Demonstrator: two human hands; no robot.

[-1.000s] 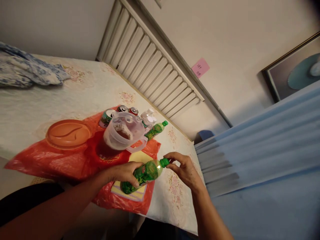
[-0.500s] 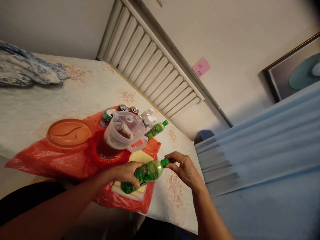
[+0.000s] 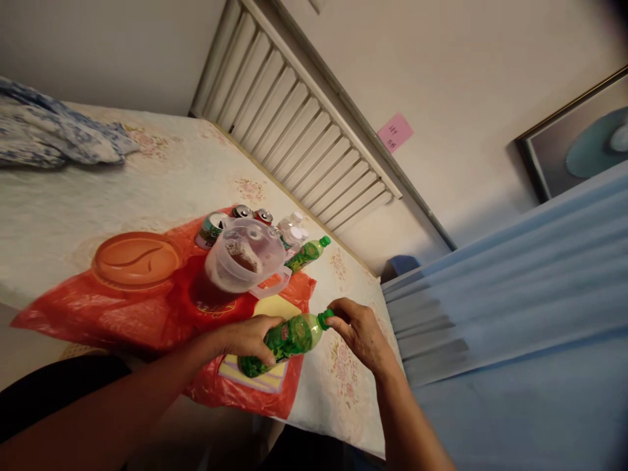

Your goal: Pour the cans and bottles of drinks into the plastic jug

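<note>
Left fingers (image 3: 271, 322) wrap around the tilted green bottle (image 3: 295, 335); right fingers (image 3: 339, 324) pinch its cap (image 3: 324, 319)

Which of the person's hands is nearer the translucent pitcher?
Left: the left hand grips a green bottle on the pitcher's near side. The right hand is farther right, at that bottle's cap.
</note>
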